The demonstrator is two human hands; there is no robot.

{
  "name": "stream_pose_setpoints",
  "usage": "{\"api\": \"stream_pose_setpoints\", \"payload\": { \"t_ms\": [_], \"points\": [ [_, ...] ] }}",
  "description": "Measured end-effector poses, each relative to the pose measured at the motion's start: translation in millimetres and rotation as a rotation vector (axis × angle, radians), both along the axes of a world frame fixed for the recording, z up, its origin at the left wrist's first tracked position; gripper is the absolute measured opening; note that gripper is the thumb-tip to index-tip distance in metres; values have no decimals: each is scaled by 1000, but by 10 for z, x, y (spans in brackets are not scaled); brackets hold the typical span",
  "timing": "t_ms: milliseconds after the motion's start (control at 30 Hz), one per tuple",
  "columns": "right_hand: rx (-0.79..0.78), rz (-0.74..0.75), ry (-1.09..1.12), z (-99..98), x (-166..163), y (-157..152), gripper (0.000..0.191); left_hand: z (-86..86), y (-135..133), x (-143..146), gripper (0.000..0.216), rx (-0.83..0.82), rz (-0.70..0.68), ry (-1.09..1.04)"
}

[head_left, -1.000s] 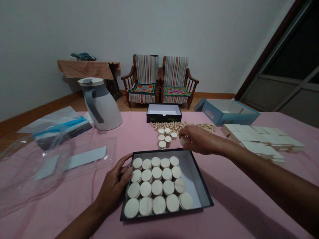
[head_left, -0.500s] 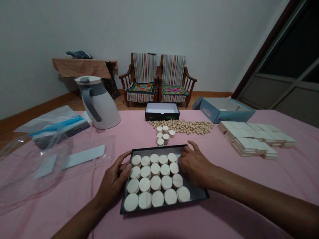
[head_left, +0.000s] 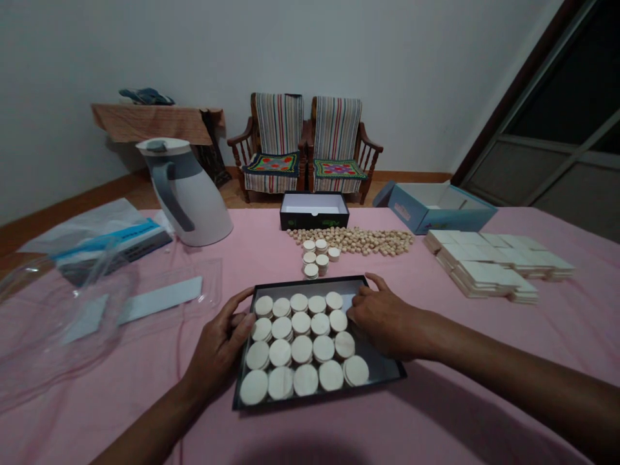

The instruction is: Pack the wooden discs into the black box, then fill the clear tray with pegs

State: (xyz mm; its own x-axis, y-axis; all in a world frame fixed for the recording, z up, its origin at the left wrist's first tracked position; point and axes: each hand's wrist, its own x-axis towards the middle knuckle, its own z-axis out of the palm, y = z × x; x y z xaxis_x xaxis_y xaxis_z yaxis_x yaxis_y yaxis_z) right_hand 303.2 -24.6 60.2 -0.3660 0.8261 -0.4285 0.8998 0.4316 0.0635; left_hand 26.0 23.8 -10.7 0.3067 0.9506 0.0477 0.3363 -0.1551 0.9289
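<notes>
A black tray point(head_left: 310, 281) lies on the pink tablecloth in front of me, filled on its left with rows of round wooden discs point(head_left: 301, 349). My left hand point(head_left: 220, 349) grips the tray's left edge, thumb on the rim. My right hand point(head_left: 382, 316) rests inside the tray's right part, fingers curled down beside the rightmost discs. The disc it carried is hidden under them. Small stacks of discs point(head_left: 317, 258) stand just beyond the tray.
Behind the stacks lie a heap of small wooden beads point(head_left: 368, 240), a small black box point(head_left: 314, 210) and an open blue box point(head_left: 436, 206). Flat wooden tiles point(head_left: 494, 261) are stacked at right. At left stand a white jug point(head_left: 186, 194) and clear plastic packaging point(head_left: 62, 310).
My right hand took a disc from the small stacks and came back into the tray, lowering its fingers beside the discs. My left hand has stayed on the tray's edge.
</notes>
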Motion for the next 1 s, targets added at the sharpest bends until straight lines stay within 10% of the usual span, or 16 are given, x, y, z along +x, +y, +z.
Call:
{"api": "stream_pose_setpoints", "payload": {
  "t_ms": [533,767,1000],
  "points": [
    [-93,37,89,180,97,-136,35,21,-3,13,63,11,15,23],
    [270,-328,196,508,362,441,32,23,7,7,64,6,5,16],
    [289,-295,194,68,429,1166,33,-15,5,1,64,-34,-14,-1]
  ]
}}
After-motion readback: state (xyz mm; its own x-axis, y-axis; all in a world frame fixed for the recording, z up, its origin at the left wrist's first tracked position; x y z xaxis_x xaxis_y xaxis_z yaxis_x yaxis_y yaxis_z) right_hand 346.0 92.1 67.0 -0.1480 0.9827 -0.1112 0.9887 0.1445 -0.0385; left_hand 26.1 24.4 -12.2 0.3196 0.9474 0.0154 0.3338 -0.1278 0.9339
